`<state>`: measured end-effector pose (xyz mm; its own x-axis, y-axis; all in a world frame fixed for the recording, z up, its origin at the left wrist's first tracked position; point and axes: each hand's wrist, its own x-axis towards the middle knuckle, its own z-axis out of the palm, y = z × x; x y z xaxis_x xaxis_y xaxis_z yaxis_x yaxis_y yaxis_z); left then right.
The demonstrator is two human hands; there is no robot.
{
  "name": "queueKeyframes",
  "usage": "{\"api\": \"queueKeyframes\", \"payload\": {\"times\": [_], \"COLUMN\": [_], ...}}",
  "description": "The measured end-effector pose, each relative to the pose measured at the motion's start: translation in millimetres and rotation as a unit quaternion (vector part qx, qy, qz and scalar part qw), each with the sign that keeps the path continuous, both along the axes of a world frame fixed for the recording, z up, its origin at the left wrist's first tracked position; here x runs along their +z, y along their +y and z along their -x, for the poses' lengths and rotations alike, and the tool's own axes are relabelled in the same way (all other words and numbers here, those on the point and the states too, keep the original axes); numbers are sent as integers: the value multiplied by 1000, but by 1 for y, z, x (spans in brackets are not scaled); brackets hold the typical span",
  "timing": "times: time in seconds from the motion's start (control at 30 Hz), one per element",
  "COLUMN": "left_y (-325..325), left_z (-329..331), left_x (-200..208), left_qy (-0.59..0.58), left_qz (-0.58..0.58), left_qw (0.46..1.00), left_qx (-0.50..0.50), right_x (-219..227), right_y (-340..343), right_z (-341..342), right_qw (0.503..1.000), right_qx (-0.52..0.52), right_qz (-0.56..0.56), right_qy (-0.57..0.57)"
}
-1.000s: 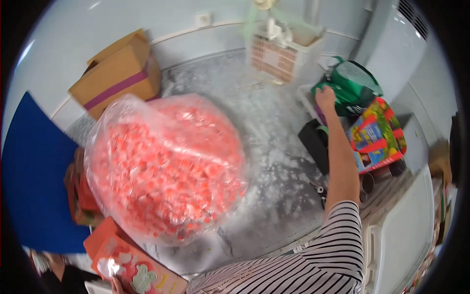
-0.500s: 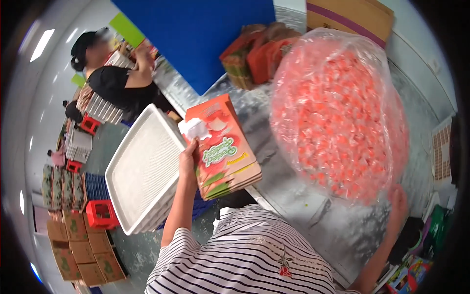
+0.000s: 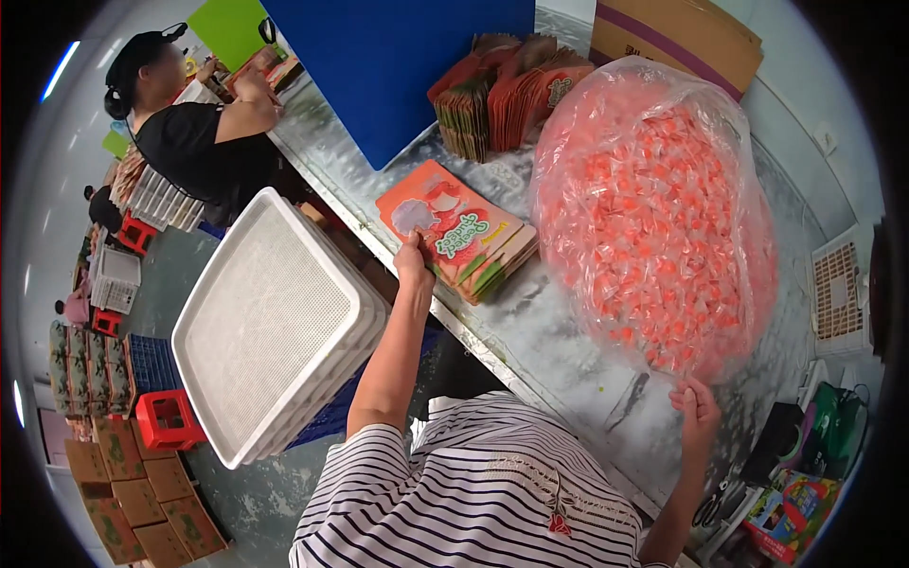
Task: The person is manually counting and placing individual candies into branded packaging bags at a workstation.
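- Grey marbled tabletop (image 3: 568, 331) is supporting a bulging plastic bag (image 3: 658, 227).
- Left hand (image 3: 413, 262) is clasping stacked pouches (image 3: 464, 227) extending beyond its fingers (image 3: 414, 239).
- Right hand (image 3: 698, 409) is curling beside the bag, grip unclear.

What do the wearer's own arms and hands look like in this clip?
The left hand and right hand are bare, with no gloves, and no watch or cable shows on either forearm. The left sleeve is short, white with thin dark stripes, matching the shirt, which bears a red rose on its front.
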<state>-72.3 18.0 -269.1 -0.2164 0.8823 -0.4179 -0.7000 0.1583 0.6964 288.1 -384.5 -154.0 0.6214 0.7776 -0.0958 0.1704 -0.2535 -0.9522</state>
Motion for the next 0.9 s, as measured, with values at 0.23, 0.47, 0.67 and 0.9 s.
{"api": "queueKeyframes", "payload": {"times": [0.23,0.47,0.67,0.9], "left_y": [4,-52,-63,-94], "left_z": [20,14,-11,-28], "left_x": [32,94,101,127], "left_qy": [225,756,711,757], "left_qz": [28,-290,-399,-386], "left_qw": [964,581,500,472], "left_qx": [-137,-84,-293,-235], "right_x": [-7,-13,-8,-7], "right_y": [10,44,67,70], "right_z": [29,61,78,97], "right_qw": [1000,999,996,992], "right_qx": [0,37,86,112], "right_qz": [3,-6,-5,-10], "right_qy": [23,11,-14,-56]}}
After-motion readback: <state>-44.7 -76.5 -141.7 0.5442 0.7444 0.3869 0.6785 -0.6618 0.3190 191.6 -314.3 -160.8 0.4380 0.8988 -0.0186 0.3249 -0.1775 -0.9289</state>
